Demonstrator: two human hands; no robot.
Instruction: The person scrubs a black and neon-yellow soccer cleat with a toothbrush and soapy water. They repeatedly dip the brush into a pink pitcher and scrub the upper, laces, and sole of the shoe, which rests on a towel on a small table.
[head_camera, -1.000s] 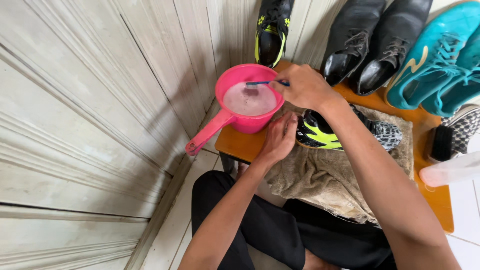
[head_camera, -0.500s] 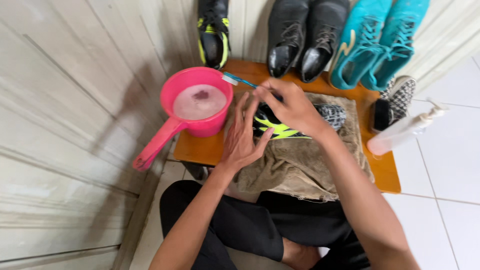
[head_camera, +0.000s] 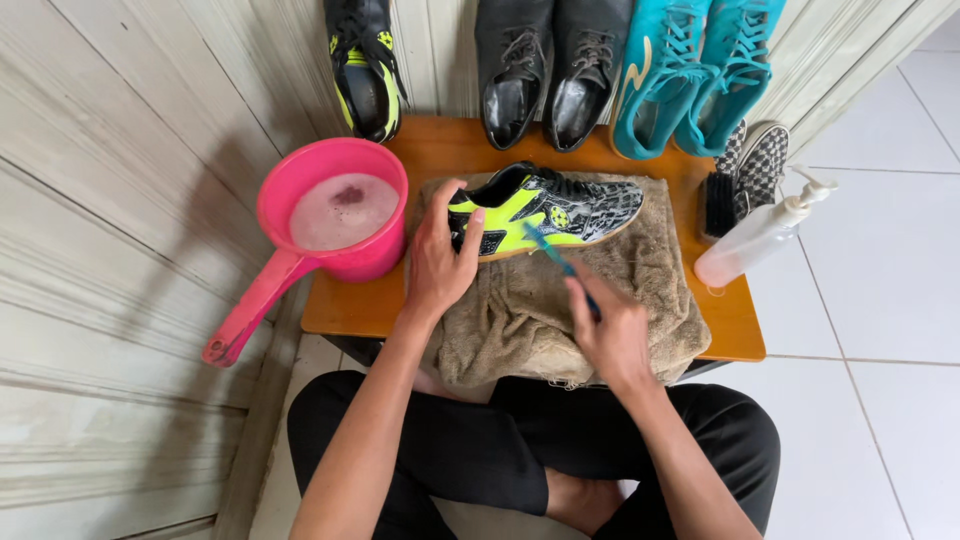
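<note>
On brown towel (head_camera: 560, 310), black-and-neon-yellow shoe (head_camera: 545, 212) (lying sideways), left hand (head_camera: 438, 258) grip clamped on heel, right hand (head_camera: 608, 330) grip clamped on toothbrush (head_camera: 555, 255)

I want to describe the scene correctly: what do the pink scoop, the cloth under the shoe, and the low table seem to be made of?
The pink scoop looks like smooth moulded plastic, slightly glossy at the rim. The cloth seems to be beige terry towel, with a rough, looped pile. The low table appears to be varnished wood, orange-brown with a faint sheen, though it could be laminate.

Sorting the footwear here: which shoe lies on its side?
The black and neon-yellow sports shoe on the tan towel, steadied by the left hand; every other shoe stands against the wall.
</note>
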